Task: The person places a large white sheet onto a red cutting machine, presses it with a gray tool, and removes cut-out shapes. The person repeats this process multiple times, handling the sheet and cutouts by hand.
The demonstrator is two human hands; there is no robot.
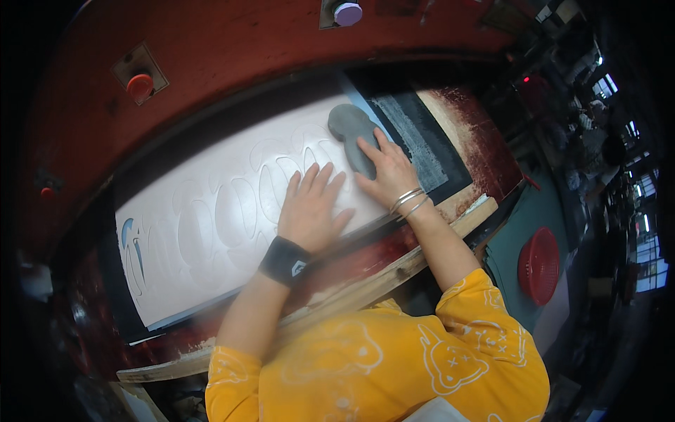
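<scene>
A pale sheet (pixel 232 243) lies on the machine bed, with several rounded, sole-like outlines pressed or cut into it. My left hand (pixel 311 209) rests flat on it near the middle, fingers apart and holding nothing. At the sheet's right end lies a dark grey sole-shaped piece (pixel 351 126). The spread fingers of my right hand (pixel 388 167) touch its near part, and my palm covers some of that end. Whether the grey piece is one layer or several, I cannot tell. Toward the left end, a cut gap (pixel 129 243) shows blue beneath.
A red machine body (pixel 232 56) rises behind the sheet, carrying a red button (pixel 140 87) and a pale purple one (pixel 347 14). A wooden strip (pixel 365 281) runs along the front. To the right are a black board (pixel 415 141) and a red plastic basket (pixel 538 266).
</scene>
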